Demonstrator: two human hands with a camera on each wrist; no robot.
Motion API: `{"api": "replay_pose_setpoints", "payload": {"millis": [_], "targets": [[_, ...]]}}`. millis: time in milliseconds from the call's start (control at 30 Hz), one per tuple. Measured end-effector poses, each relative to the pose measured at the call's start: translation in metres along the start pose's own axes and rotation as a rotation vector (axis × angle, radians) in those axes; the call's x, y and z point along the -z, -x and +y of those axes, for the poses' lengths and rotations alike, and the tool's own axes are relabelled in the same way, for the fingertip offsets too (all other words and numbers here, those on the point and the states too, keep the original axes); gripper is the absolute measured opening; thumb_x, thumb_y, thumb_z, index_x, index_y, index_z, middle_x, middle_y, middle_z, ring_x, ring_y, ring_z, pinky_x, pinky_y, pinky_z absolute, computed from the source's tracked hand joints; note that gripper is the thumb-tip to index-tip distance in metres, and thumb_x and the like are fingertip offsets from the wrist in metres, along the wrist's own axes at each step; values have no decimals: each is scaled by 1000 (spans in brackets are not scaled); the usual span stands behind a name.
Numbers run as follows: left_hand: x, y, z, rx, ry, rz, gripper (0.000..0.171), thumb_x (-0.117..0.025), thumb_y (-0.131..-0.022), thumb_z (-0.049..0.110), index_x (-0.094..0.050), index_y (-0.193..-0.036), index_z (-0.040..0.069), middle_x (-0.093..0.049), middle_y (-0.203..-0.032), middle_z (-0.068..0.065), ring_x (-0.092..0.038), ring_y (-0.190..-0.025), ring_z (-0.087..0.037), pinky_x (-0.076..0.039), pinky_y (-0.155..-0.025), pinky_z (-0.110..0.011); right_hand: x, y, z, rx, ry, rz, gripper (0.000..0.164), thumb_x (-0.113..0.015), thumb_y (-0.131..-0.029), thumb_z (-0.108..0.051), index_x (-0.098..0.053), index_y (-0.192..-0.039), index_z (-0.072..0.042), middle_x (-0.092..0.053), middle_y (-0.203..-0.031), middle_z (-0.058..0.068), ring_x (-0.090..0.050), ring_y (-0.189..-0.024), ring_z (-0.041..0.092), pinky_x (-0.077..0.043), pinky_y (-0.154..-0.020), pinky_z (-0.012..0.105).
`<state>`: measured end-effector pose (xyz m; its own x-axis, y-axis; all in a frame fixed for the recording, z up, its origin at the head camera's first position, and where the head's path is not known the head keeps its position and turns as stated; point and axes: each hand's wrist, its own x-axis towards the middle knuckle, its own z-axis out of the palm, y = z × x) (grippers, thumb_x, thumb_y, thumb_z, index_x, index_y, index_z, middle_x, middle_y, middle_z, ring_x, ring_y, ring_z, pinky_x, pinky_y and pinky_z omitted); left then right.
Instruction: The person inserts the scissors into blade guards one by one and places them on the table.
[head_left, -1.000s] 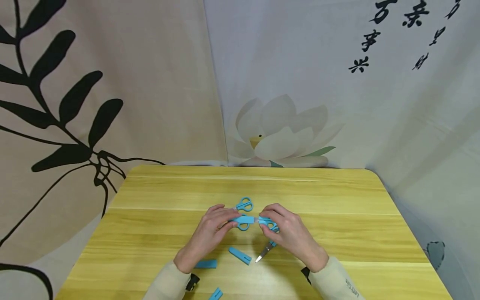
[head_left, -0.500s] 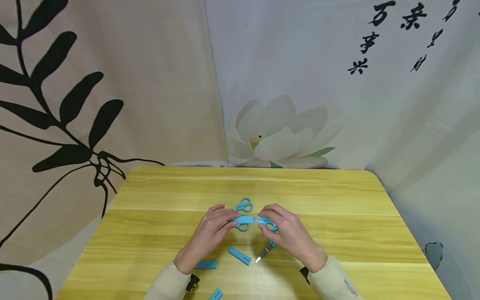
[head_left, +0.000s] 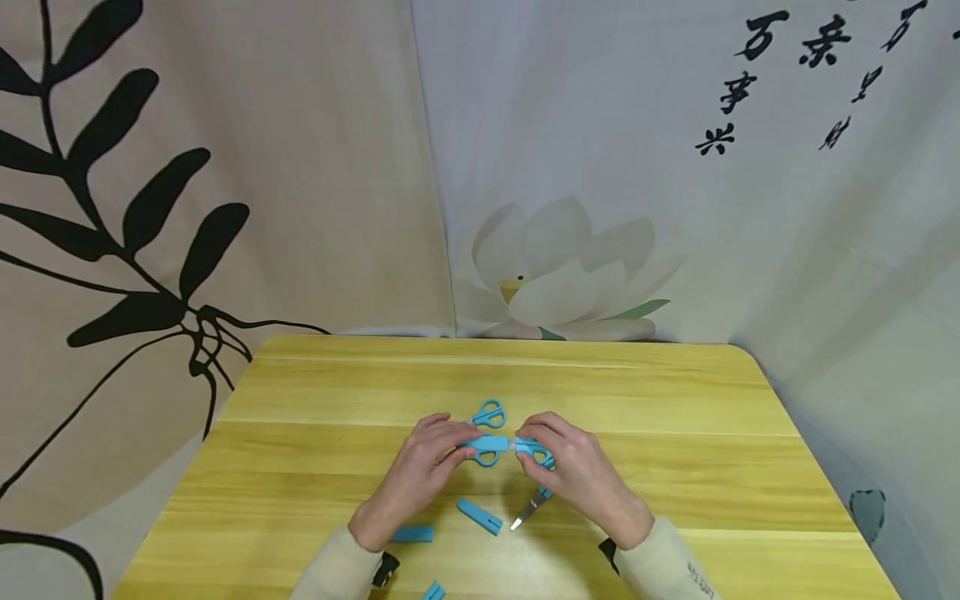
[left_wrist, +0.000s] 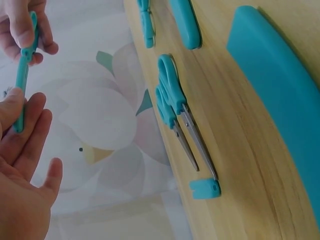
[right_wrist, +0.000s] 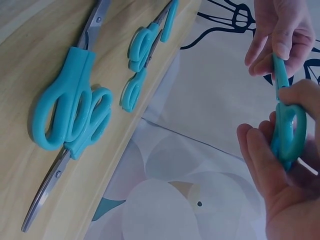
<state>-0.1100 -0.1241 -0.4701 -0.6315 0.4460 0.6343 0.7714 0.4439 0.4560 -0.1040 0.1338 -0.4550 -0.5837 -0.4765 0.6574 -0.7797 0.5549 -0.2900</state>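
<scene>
In the head view, my left hand pinches a light blue blade cover between thumb and fingers. My right hand grips a small pair of scissors by its blue handle. Their blades sit mostly inside the cover, with a short stretch of metal showing between cover and handle. The right wrist view shows the finger loops of the held scissors against the right palm. Both hands are above the table. Beneath and behind them lie loose scissors, partly hidden by the hands.
Nearer the front lie a blue cover, another cover partly behind the left wrist, and a third cover at the frame's bottom edge. Bare scissor blades point forward-left below the right hand. The wooden table meets a printed curtain behind.
The right hand has shifted very slightly left, and the gap between handle and cover looks a little narrower. The head view has tilted slightly. The loose things lie as before.
</scene>
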Motion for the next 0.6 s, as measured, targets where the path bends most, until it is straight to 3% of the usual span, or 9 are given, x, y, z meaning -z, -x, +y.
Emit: {"api": "replay_pose_setpoints", "payload": {"millis": [333, 600], "targets": [[1, 0, 1, 26, 10, -13, 28, -84, -83, 2, -77, -110, 4, -77, -114, -6, -72, -108, -25, -50, -102, -56, 1, -2, 0, 6, 5, -3, 25, -87, -77, -6, -74, -98, -5, -69, -103, 3, -70, -81, 13, -59, -69, 22], [2, 2, 1, 67, -2, -26, 32, -90, -78, 8, -78, -108, 10, -76, -113, -1, -66, -114, -24, -51, -100, -53, 3, 0, 1, 16, -28, -13, 23, -86, -80, -6, -74, -99, -7, -68, -105, 0, -69, -83, 11, -58, -71, 20]]}}
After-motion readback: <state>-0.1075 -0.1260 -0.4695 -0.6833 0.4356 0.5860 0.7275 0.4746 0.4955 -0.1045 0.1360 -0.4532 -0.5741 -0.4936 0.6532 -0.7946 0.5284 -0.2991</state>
